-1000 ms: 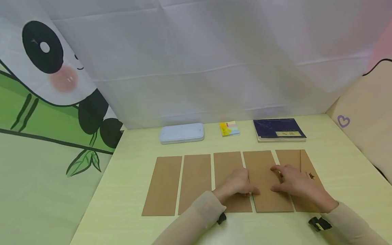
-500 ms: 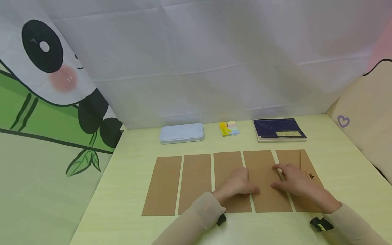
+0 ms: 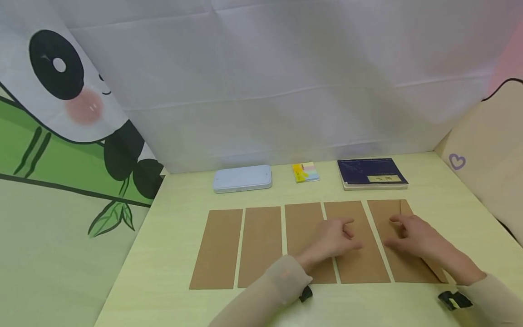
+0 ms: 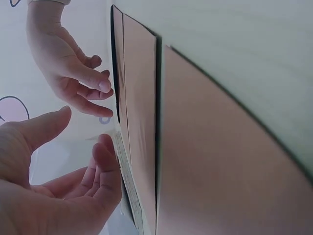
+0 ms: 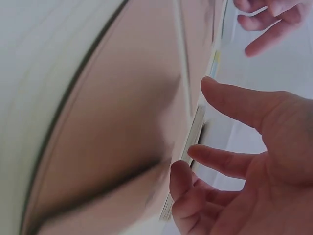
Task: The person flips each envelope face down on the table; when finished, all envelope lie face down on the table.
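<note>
Several brown paper envelopes lie side by side in a row. My left hand [image 3: 333, 238] hovers over the second envelope from the right [image 3: 369, 268], its thumb and fingers apart and holding nothing. Over the rightmost envelope [image 3: 386, 213], which has a flap seam along its right part, is my right hand [image 3: 416, 236]; it covers part of the flap. The right wrist view shows the right hand's fingers loosely bent, with nothing between them and a shadow on the paper below. In the left wrist view both hands appear raised off the envelopes.
Along the back of the pale table [image 3: 163, 254] lie a white flat case [image 3: 243, 178], a small yellow and pastel sticky-note pack [image 3: 305, 172] and a dark blue book [image 3: 369, 171]. White cloth [image 3: 286, 91] hangs behind them.
My right hand has moved right, from the gap between the two rightmost envelopes to over the rightmost one. My left hand has shifted slightly right and its fingers have spread. The envelopes stay in their row.
</note>
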`<state>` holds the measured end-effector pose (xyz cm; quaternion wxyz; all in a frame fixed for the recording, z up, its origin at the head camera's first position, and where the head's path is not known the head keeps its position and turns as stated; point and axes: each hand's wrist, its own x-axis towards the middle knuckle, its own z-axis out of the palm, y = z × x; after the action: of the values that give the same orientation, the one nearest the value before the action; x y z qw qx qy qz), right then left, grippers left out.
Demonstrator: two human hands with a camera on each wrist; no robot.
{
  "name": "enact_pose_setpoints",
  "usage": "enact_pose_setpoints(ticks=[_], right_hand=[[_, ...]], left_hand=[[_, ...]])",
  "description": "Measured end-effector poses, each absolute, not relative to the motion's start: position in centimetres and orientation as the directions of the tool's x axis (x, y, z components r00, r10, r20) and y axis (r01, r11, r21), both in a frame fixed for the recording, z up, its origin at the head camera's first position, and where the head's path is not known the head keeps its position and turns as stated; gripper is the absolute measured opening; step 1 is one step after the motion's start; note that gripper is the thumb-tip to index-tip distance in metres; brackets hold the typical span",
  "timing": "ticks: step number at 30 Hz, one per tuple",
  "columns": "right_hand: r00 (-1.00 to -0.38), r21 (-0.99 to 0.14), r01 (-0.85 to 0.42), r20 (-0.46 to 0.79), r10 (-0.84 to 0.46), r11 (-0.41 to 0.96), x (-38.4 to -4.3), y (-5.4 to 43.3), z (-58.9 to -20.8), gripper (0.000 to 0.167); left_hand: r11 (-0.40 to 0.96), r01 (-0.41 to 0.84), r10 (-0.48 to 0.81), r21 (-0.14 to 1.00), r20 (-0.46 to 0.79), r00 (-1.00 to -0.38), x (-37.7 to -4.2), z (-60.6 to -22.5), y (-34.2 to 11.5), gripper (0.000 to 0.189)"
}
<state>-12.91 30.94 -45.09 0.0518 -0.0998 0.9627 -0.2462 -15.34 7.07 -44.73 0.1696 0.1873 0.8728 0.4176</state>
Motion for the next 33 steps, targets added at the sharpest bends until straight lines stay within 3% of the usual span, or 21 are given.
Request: enact_pose_setpoints(ticks=[8, 16, 24, 29, 33], right_hand=[[-0.987, -0.442, -0.087, -0.086, -0.138, 0.893, -12.7, 34.4, -44.8, 0.075], [-0.983, -0.438, 0.009, -0.167, -0.071, 0.899, -12.4, 36.6, -44.9, 0.084], [-0.975, -0.429, 0.036, -0.214, -0.063, 0.903, -12.4, 37.2, -44.8, 0.084], [-0.973, -0.419, 0.037, -0.222, -0.063, 0.907, -12.6, 37.2, -44.8, 0.086], [-0.974, -0.418, 0.032, -0.218, -0.066, 0.908, -12.6, 37.2, -44.9, 0.085]], left_hand=[[0.516, 0.184, 0.487, 0.837, -0.109, -0.867, -14.7, -45.1, 8.9, 0.059], [0.645, 0.356, 0.527, 0.676, -0.056, -0.848, -14.8, -45.5, 11.3, 0.022], [0.750, 0.434, 0.546, 0.499, -0.097, -0.832, -14.6, -45.2, 13.5, 0.032], [0.776, 0.361, 0.492, 0.518, -0.137, -0.860, -14.5, -45.3, 14.3, 0.047], [0.796, 0.345, 0.480, 0.497, -0.172, -0.860, -14.4, -45.4, 14.7, 0.047]])
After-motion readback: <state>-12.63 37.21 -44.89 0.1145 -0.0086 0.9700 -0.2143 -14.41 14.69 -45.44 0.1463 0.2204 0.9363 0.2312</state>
